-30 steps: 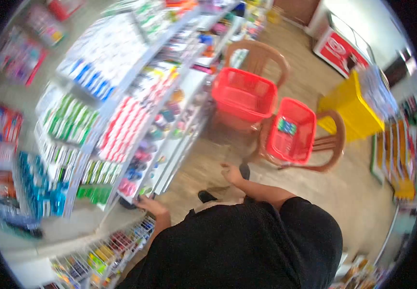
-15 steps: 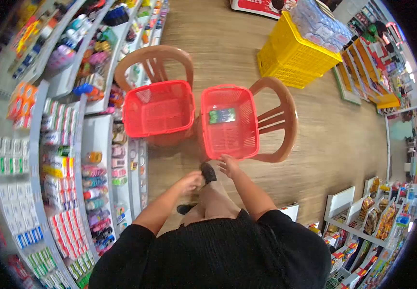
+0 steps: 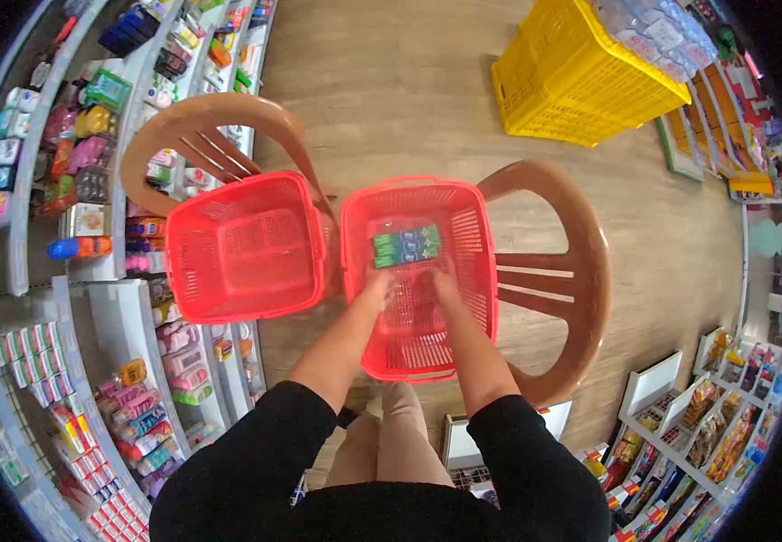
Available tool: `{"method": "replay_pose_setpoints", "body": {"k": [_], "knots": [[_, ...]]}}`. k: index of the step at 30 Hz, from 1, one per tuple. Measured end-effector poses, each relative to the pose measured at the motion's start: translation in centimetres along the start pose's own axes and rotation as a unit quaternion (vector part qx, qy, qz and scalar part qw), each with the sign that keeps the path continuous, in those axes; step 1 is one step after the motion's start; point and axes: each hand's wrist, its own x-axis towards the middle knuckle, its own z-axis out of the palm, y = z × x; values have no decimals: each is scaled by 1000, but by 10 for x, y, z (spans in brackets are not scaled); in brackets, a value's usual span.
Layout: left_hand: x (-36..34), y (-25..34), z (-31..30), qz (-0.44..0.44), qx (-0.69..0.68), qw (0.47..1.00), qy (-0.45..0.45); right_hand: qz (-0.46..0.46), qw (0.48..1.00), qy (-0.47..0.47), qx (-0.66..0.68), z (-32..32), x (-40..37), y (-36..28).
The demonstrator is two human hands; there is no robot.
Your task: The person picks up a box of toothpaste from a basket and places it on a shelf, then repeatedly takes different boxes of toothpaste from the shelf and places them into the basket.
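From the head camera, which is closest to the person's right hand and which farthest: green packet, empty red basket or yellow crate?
1. Green packet, just ahead of the right hand, in the right-hand basket.
2. Empty red basket, on the chair to the left.
3. Yellow crate, on the floor far ahead, right.

Two red baskets (image 3: 246, 248) (image 3: 477, 262), two brown chairs (image 3: 201, 113) (image 3: 580, 262) (plastic), one yellow crate (image 3: 580, 81).

Upper garment: black sweater (image 3: 382, 501), fine ribbed knit, long-sleeved, loose over the shoulders. Left sleeve (image 3: 260, 434) and right sleeve (image 3: 531, 443) both end well back from the left hand (image 3: 379, 291) and right hand (image 3: 438, 285), with the forearms uncovered. Hands: bare. Lower garment: beige trousers (image 3: 391, 443), plain and close-fitting, behind the hands.
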Motion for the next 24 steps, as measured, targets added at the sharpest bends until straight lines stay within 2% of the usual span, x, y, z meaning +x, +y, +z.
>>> {"method": "replay_pose_setpoints", "body": {"k": [2,4,5,6,8,9,10,12,15,18,20,22,23,24], "knots": [[27,-1,5,8,5,999,36,64,996,-24,-63,16,3,-32],[45,-8,8,-33,-45,998,-25,52,993,-17,-107,14,23,-10],[52,-12,11,-39,-45,998,-23,34,988,-14,-153,10,27,1],[56,-16,14,-49,-66,996,-17,38,987,-11,-155,6,27,12],[51,-23,17,-61,-87,994,-13,-17,985,63,-161,12,15,10],[43,-27,15,-89,-107,990,-34,-17,985,63,-162,15,6,7],[31,-31,14,-116,-126,984,-55,-36,989,94,-110,30,-19,-21],[-3,-40,15,-96,-124,986,-52,-57,989,122,-58,41,-49,-47],[-82,-34,23,-52,-176,981,-66,-38,990,90,105,52,-83,-84],[-150,-27,20,-15,-255,965,-65,-28,995,29,92,62,-112,-126],[-184,-24,5,-60,-281,949,-127,-40,997,6,66,81,-130,-153],[-214,-21,-9,-44,-289,947,-132,-64,991,-104,49,107,-151,-186],[-227,-18,-22,-86,-363,911,-175,-67,985,-158,-20,120,-169,-209],[-239,-16,-35,-126,-433,865,-219,-70,983,-170,-19,132,-184,-222]]}}
